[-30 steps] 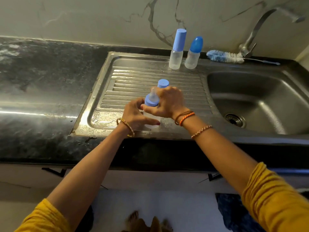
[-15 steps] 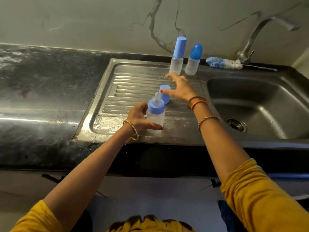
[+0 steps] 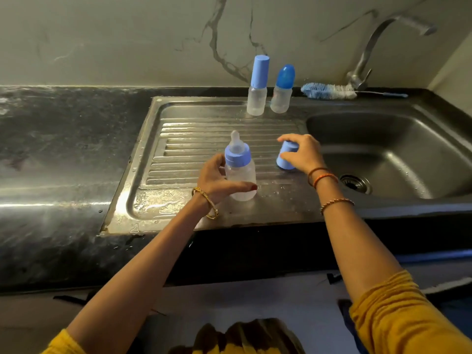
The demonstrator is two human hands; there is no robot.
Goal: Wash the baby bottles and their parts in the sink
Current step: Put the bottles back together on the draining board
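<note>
A clear baby bottle (image 3: 241, 175) with a blue collar and a bare teat stands upright on the steel drainboard (image 3: 204, 129). My left hand (image 3: 219, 182) holds it from the left, thumb across its base. Its blue cap (image 3: 286, 154) stands on the drainboard to the right, close to the basin's edge, and my right hand (image 3: 302, 152) grips it from above. Two more capped bottles stand at the back of the drainboard: a tall one (image 3: 257, 85) with a cylindrical cap and a shorter one (image 3: 283, 89) with a domed cap.
The sink basin (image 3: 408, 154) with its drain (image 3: 356, 183) lies to the right, under a steel tap (image 3: 370, 49). A blue and white bottle brush (image 3: 329, 91) lies on the rim behind the basin. Dark wet countertop (image 3: 63, 149) stretches left.
My right hand pulled the blue cap off the bottle and carried it right, down onto the drainboard by the basin. The left hand kept hold of the bottle, whose teat now shows.
</note>
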